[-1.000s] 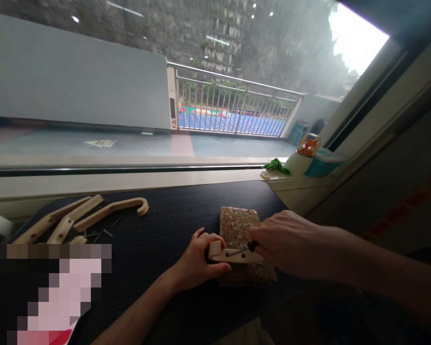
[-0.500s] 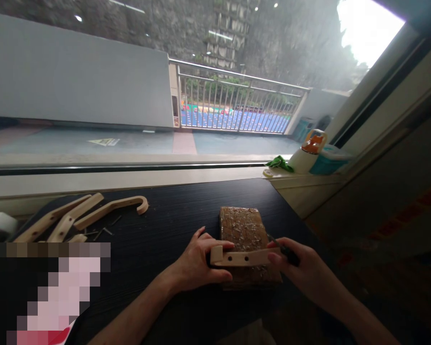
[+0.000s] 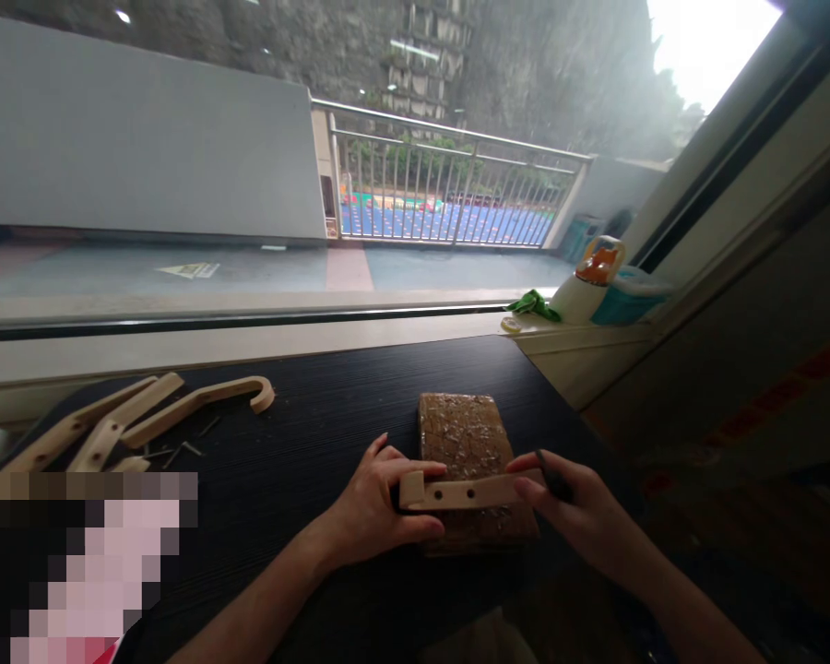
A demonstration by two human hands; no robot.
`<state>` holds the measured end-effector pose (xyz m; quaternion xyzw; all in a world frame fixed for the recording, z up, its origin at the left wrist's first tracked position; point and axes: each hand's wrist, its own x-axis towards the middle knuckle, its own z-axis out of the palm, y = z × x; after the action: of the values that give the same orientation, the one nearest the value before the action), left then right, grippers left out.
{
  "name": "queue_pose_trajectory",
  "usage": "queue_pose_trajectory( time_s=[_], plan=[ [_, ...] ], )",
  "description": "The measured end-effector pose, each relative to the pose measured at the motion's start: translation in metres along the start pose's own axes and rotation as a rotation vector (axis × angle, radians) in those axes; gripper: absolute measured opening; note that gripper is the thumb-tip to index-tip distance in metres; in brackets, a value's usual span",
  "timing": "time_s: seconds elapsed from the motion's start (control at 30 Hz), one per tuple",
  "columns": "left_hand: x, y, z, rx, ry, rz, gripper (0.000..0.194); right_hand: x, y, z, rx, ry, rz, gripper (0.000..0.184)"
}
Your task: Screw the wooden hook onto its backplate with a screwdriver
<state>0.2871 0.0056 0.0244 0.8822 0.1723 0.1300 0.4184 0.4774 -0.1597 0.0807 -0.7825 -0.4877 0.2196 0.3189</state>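
Observation:
A pale wooden hooked piece (image 3: 490, 492) with two dark holes lies across a brown block (image 3: 460, 424) whose top is rough and strewn with small bits. My left hand (image 3: 380, 503) grips its left, hooked end between thumb and fingers. At the other end, my right hand (image 3: 574, 503) is closed round a slim dark-handled tool (image 3: 555, 477), its thumb and fingertips against the wood. What kind of tool it is cannot be made out.
More wooden hooked pieces (image 3: 200, 399) lie at the table's left, beside thin metal pins (image 3: 192, 449). The block rests on a dark table (image 3: 304, 433). On the sill stand a white jug (image 3: 581, 297), a green cloth (image 3: 534, 304) and a teal container (image 3: 626, 300). A pixelated patch covers the lower left.
The dark tool in my right hand has turned more upright at the wood's right end. My left hand keeps its grip on the piece. The whole view has shifted slightly.

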Motion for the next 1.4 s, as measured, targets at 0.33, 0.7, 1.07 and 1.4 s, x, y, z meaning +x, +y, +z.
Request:
queue_pose_trajectory(
  time_s=[0.33,0.7,1.07,1.4],
  plan=[
    [-0.001,-0.002,0.003,0.003,0.043,0.011,0.054,0.002,-0.023,-0.039,-0.369,-0.112,-0.054,0.032],
    [0.000,-0.006,0.006,-0.027,0.095,0.047,0.041,0.021,-0.095,-0.027,-0.774,-0.437,-0.554,0.017],
    [-0.001,-0.005,0.006,-0.047,0.097,0.042,0.030,0.033,-0.112,-0.014,-0.947,-0.571,-0.565,0.014],
    [0.000,-0.005,0.007,-0.055,0.063,0.062,0.016,0.046,-0.135,0.016,-1.125,-0.651,-0.752,0.014]
  ],
)
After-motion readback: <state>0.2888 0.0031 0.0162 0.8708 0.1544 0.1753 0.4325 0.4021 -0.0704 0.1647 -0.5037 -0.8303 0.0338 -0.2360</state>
